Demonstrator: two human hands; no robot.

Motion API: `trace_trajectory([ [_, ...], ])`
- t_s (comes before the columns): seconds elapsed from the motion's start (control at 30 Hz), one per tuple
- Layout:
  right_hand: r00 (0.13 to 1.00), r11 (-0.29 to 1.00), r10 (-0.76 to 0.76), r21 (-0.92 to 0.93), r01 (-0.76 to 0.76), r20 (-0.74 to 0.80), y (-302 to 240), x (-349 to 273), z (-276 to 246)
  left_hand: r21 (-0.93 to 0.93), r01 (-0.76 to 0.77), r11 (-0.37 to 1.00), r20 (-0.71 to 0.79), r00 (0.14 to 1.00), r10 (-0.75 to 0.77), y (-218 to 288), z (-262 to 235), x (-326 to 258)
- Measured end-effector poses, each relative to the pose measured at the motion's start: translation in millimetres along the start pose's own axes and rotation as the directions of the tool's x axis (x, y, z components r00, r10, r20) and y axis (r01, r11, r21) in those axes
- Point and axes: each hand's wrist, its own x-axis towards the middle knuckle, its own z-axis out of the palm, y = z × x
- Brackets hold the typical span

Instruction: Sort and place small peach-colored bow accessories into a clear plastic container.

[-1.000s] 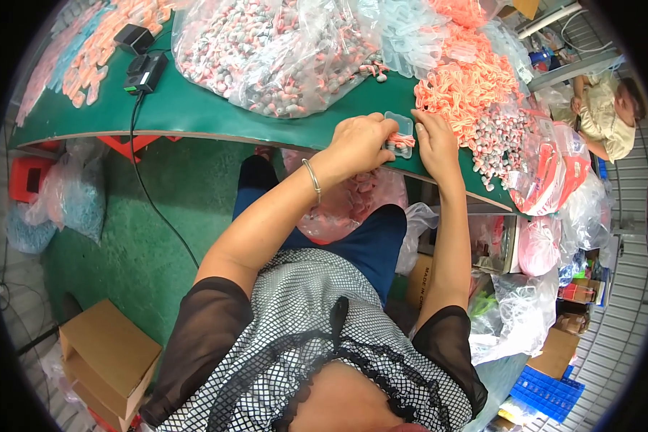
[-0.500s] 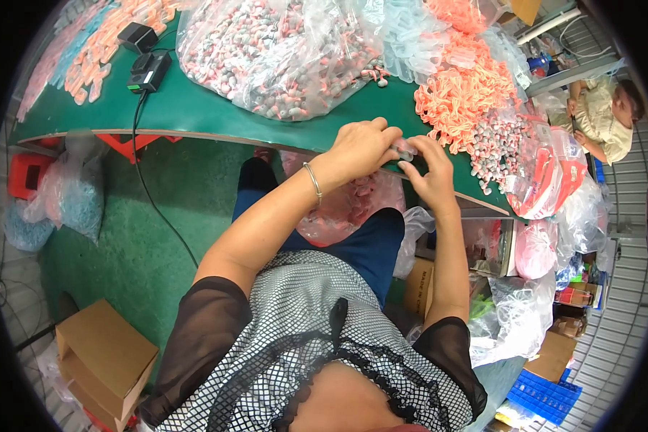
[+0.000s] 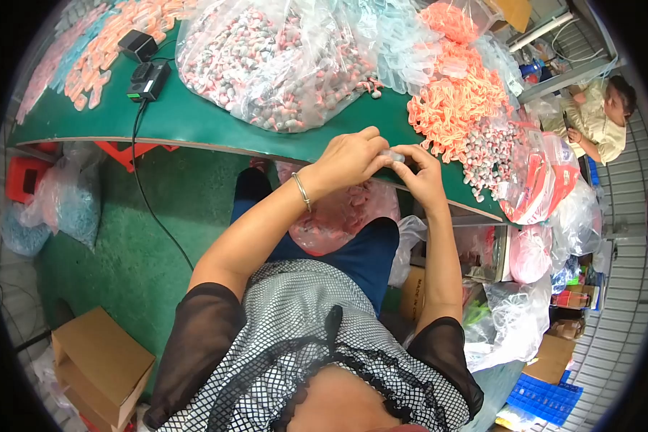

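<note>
Case (image 3: 392, 155), small and clear, sits pinched between our left hand (image 3: 349, 160) and right hand (image 3: 423, 178), near the green table's (image 3: 201, 126) near edge, left of the orange cords (image 3: 446, 108). Earlier our right fingers stood straighter beside it; now they curl in, covering most of it.

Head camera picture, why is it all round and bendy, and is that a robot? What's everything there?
No robot here: it's a person working with two bare hands. A camera worn on their head looks down, and its fisheye lens bends straight edges.

On the green table sits a big clear plastic bag full of small grey-and-pink pieces. To its right lie a pile of orange cords and loose grey-and-pink pieces.

The left hand, with a bracelet on its wrist, and the right hand pinch a small greyish thing, mostly hidden by their fingers.
</note>
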Motion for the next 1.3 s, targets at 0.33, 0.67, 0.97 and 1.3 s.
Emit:
trace_trajectory([
  [0.33, 0.971, 0.825, -0.199, -0.558, 0.093, -0.132, 20, 98, 13, -0.029, -0.103, 0.994, -0.069, 0.992, 0.101, 23, -17, -52],
  [0.67, 0.96, 0.607, -0.222, -0.795, 0.0, -0.169, 26, 90, 22, 0.085, 0.521, 0.849, 0.603, 0.651, -0.46, -77, 95, -148],
  [0.97, 0.95, 0.671, -0.252, -0.741, 0.035, -0.182, -2, 17, 39, 0.224, 0.57, 0.791, 0.643, 0.523, -0.559, -140, 187, -210],
  [1.3, 0.917, 0.759, -0.224, -0.649, -0.049, -0.33, 5, 10, 58, 0.061, 0.495, 0.867, 0.604, 0.673, -0.427, -129, 145, -194],
])
